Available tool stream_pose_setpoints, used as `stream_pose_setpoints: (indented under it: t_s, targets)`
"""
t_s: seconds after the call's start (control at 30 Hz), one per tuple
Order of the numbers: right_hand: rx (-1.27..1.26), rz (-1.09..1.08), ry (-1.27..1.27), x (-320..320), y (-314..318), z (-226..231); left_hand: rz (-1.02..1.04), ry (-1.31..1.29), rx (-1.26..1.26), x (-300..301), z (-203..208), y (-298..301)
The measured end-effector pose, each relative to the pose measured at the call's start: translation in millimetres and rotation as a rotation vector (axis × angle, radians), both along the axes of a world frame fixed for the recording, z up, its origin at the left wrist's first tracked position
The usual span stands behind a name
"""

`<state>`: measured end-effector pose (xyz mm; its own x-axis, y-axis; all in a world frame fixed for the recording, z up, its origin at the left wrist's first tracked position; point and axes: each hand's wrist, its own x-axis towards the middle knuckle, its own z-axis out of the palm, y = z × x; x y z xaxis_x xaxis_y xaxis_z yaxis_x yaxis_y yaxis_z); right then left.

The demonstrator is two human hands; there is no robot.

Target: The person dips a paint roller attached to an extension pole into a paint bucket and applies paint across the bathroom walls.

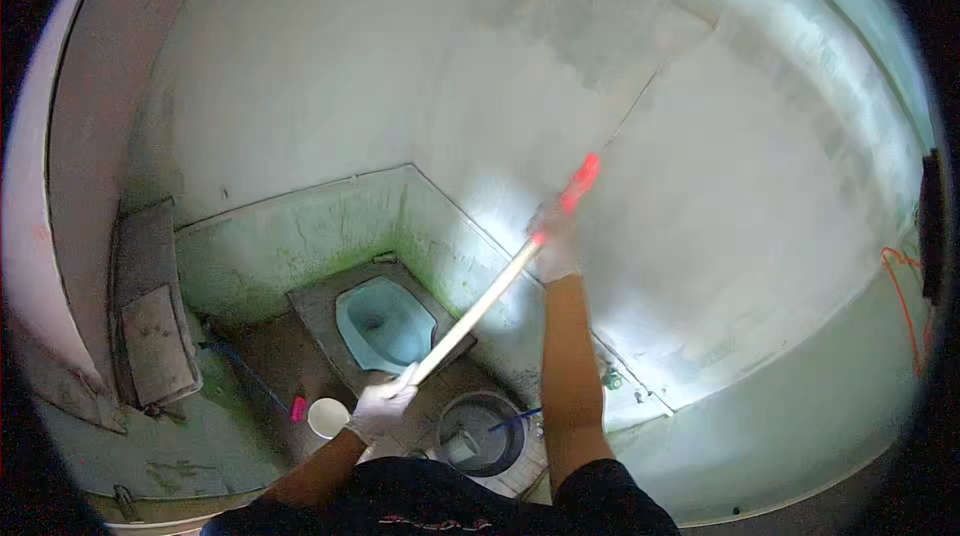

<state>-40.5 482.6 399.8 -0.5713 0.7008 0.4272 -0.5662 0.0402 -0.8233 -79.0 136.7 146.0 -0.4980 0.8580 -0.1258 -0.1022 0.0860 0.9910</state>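
Observation:
Both my hands wear white gloves and are closed round a long white pole [478, 310]. Low on the pole, near its bottom end, is my left hand [382, 406]. My right hand [558, 241] grips higher up, at the red handle [582, 181] on the pole's upper end. From that handle a thin metal rod [635, 108] runs up and right across the pale wall [480, 86], like a paint roller's frame. The rod's far end blends into the wall, so I cannot make out its head or whether it touches.
Below the pole lies a pale blue squat toilet [385, 324] in a raised surround. Near my left arm stand a white bucket [329, 418] and a pink object [298, 409]. A dark round tub [484, 434] holds some items. A tap [612, 379] juts from the right wall.

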Motion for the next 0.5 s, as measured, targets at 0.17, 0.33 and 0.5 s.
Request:
stream_pose_setpoints:
  t_s: [0.17,0.33,0.5]
  targets:
    - [-0.411,-0.042,-0.299,1.8,-76.3,-151.9,0.027,0.422,-0.269,-1.9,-87.6,-99.5]
    - [-0.529,0.031,-0.343,-2.8,-102.4,-133.7,0.119,0.631,-0.211,18.8,-47.8,-131.8]
    - [-0.232,0.032,-0.176,5.4,-48.3,19.6,0.222,0.623,-0.039,26.8,68.7,-57.3]
